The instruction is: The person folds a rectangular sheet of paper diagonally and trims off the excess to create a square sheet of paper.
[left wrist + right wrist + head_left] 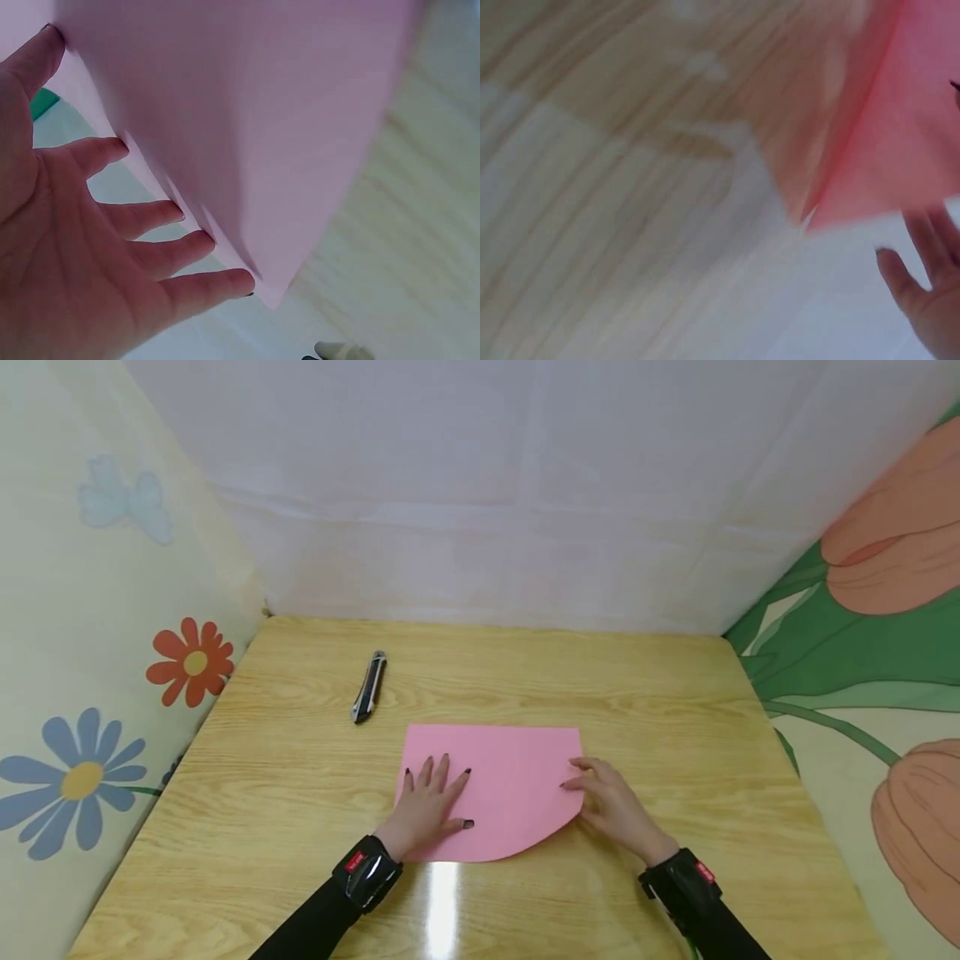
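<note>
In the head view a sheet of pink paper lies on the wooden table. Its lower right edge curves, and a bent layer shows near a corner in the right wrist view. Spread flat across the paper's left part, my left hand rests with straight fingers. At the right edge my right hand pinches the paper, two fingers on top and the thumb lower, partly hidden. The left wrist view shows the fingers spread along the paper's edge.
A black and silver utility knife lies on the table beyond the paper's upper left. White cloth hangs behind the table, with flower-printed cloth at the sides.
</note>
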`<action>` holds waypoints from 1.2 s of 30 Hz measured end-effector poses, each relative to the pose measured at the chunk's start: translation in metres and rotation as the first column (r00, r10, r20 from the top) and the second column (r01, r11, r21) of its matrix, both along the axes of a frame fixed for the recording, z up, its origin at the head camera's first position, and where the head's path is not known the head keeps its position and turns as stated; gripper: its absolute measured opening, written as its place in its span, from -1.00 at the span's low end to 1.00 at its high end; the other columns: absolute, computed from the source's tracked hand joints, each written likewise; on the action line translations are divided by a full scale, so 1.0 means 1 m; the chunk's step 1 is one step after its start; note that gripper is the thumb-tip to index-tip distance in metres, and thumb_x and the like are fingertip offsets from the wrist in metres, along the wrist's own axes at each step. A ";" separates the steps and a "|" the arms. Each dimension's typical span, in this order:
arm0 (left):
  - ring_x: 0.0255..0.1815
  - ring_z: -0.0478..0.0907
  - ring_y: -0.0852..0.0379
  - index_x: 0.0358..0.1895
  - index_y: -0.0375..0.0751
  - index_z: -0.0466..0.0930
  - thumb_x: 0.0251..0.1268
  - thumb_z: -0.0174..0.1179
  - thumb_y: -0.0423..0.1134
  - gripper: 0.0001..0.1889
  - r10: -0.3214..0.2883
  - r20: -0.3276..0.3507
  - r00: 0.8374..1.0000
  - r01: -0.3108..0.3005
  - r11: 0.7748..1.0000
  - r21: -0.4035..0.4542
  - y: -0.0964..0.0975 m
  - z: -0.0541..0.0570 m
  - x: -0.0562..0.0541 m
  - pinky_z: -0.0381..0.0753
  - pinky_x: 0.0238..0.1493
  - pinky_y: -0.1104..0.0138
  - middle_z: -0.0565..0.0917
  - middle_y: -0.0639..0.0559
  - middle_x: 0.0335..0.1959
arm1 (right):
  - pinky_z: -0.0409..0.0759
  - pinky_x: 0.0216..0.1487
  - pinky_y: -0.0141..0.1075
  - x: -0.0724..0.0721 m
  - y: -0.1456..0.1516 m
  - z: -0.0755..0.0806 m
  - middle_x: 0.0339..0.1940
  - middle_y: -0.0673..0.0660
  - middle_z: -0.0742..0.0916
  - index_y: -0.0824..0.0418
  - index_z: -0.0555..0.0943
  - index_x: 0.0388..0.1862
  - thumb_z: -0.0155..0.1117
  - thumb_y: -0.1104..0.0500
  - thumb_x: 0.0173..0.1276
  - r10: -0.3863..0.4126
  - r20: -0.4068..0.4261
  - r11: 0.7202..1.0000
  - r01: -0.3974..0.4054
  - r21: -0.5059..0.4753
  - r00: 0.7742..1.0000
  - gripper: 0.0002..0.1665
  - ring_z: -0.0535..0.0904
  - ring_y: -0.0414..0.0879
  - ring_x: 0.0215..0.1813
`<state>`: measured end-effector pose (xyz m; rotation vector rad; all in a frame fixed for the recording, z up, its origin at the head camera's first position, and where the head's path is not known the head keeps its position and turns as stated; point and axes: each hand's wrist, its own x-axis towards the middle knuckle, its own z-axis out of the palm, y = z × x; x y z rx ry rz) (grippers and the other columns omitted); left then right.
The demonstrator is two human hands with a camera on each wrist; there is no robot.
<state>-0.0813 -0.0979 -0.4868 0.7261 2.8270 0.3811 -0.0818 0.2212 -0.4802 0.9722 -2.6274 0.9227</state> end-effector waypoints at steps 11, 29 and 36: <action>0.39 -0.05 -0.46 0.40 -0.16 0.21 0.19 0.19 0.11 -0.24 0.011 0.026 1.000 -0.012 0.999 0.031 -0.002 -0.008 -0.002 0.03 0.18 -0.39 0.02 -0.46 0.41 | 0.07 0.33 0.21 -0.047 -0.034 0.011 -0.23 0.14 0.62 0.30 0.50 -0.18 0.21 0.35 0.22 0.078 0.158 0.996 -0.084 0.032 0.984 -0.82 0.53 0.07 -0.06; 0.32 0.14 -0.44 0.42 -0.15 0.17 0.16 -0.12 -0.64 -0.30 -0.002 -0.057 0.998 0.004 0.999 0.039 0.000 -0.001 -0.003 0.23 0.06 -0.39 0.20 -0.49 0.32 | 0.42 0.21 -0.04 -0.102 -0.088 0.008 0.08 0.29 0.61 0.36 0.48 0.16 0.25 0.35 0.20 0.085 0.307 0.959 -0.162 0.232 0.948 -0.50 0.49 0.15 0.16; 0.29 0.20 -0.43 0.36 -0.03 0.31 0.17 -0.06 -0.65 -0.32 -0.029 -0.092 0.995 0.028 1.000 -0.008 -0.001 -0.005 -0.005 0.34 -0.01 -0.36 0.23 -0.49 0.31 | 0.45 0.11 -0.02 -0.109 -0.097 0.003 -0.05 0.25 0.62 0.35 0.47 0.17 0.22 0.32 0.27 0.068 0.297 0.956 -0.147 0.253 0.953 -0.53 0.53 0.11 0.03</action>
